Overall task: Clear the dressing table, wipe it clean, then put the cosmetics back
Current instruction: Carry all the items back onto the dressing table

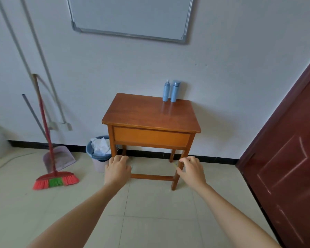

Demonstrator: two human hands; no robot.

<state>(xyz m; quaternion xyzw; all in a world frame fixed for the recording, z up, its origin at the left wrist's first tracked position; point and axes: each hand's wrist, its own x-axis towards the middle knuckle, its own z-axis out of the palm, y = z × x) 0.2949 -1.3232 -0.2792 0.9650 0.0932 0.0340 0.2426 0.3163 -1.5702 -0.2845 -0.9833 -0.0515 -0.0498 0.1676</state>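
Bench (143, 113), a small wooden dressing table, stands with its back edge against the wall and its long side running left to right along it. The drawer front faces the person, which I take to be the side it is meant to be worked from. A waste bin (97, 153) with crumpled paper in it sits on the floor just beside the bench's front left leg, probably kept there for easy reach. The cosmetics are two blue bottles at the back right corner of the bench, side by side and so close that I cannot tell whether they touch. The left bottle (166, 91) has a narrow nozzle top and the right bottle (174, 92) a wider cap. Both stand upright with the long axis vertical and the tops up, likely tucked against the wall so they neither tip nor crowd the front. With them on top, the clearing looks not yet begun, and no cloth is in view. The left hand (117, 170) reaches out low in front of the front edge, its fingers loosely curled and holding nothing. The right hand (191, 170) reaches out alike near the front right leg. A pale yellowish sliver shows by its thumb, and I cannot tell whether it pinches that or is bare. Neither hand touches the bench.
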